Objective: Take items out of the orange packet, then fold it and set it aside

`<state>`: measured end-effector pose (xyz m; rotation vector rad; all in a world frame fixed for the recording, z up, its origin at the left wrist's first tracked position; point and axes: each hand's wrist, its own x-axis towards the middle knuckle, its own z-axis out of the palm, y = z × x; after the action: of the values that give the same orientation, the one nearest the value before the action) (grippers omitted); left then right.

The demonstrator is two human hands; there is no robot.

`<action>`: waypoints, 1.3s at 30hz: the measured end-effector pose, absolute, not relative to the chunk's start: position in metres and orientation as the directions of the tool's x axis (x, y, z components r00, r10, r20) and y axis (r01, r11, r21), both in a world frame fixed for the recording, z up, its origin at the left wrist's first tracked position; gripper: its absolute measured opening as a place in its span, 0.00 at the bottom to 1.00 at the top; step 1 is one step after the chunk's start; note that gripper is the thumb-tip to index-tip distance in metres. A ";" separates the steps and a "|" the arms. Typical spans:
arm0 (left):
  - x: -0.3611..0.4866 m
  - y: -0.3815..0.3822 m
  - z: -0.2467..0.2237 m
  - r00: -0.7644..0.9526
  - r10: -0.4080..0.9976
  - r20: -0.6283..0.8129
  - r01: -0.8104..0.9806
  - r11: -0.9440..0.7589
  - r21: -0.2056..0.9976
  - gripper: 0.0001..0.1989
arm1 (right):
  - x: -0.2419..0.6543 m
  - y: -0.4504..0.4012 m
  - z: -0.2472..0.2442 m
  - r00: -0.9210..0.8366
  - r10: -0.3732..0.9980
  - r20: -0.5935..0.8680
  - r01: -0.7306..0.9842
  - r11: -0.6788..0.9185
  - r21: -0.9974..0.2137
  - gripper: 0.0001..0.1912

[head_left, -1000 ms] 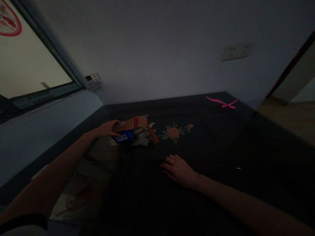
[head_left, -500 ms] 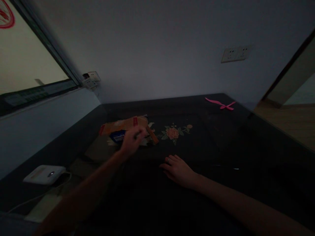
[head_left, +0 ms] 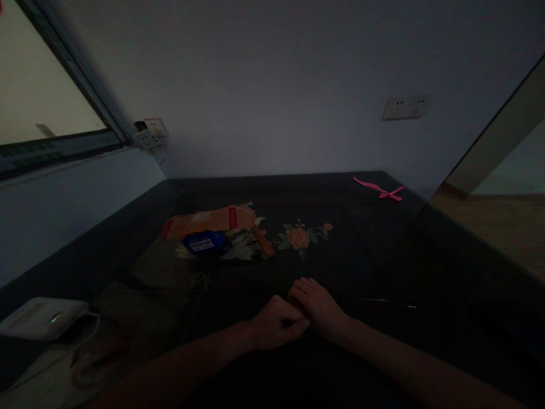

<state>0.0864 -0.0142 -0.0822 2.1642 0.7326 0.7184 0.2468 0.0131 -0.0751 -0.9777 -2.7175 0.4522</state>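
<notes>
My left hand (head_left: 276, 324) is closed, its fingers curled and the thumb pointing right. It touches my right hand (head_left: 317, 304) low over the dark table. The right hand's fingers are bent and pressed together, and a ring shows on one. Anything held between the two hands is hidden in the dim light. Several thin sticks (head_left: 196, 286) lie to the left. Behind them are an orange paper packet (head_left: 208, 220) with red ends, a blue package (head_left: 204, 243) with a white label partly beneath it, and a brown strip (head_left: 263, 241).
A floral print (head_left: 298, 237) decorates the dark tabletop (head_left: 361, 250). The pink ribbon (head_left: 385, 193) lies near the back right corner. At the left edge sits a white device (head_left: 45, 318) with a cable. A thin shiny line (head_left: 392, 303) lies right of my hands.
My left hand has come back from the packets toward me and right, and now meets my right hand. The right hand stays nearly in place, its fingers drawn closer. The view has shifted slightly.
</notes>
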 end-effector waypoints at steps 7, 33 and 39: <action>0.088 -0.015 -0.078 0.704 0.693 0.154 0.215 -0.415 0.884 0.29 | 0.249 0.011 -0.074 -0.735 0.671 0.099 0.557 0.680 -0.477 0.05; 0.088 -0.017 -0.082 0.784 0.621 0.027 0.196 -0.287 0.938 0.29 | 0.249 0.003 -0.085 -0.699 0.709 0.097 0.270 0.386 -0.882 0.26; 0.088 -0.016 -0.084 0.788 0.615 0.027 0.190 -0.285 0.940 0.30 | 0.248 0.005 -0.089 -0.697 0.710 0.095 0.270 0.384 -0.883 0.29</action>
<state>0.0879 -0.0159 -0.0842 1.8473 0.6159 0.4687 0.2478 0.0048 -0.0888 -0.8428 -2.1830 1.2660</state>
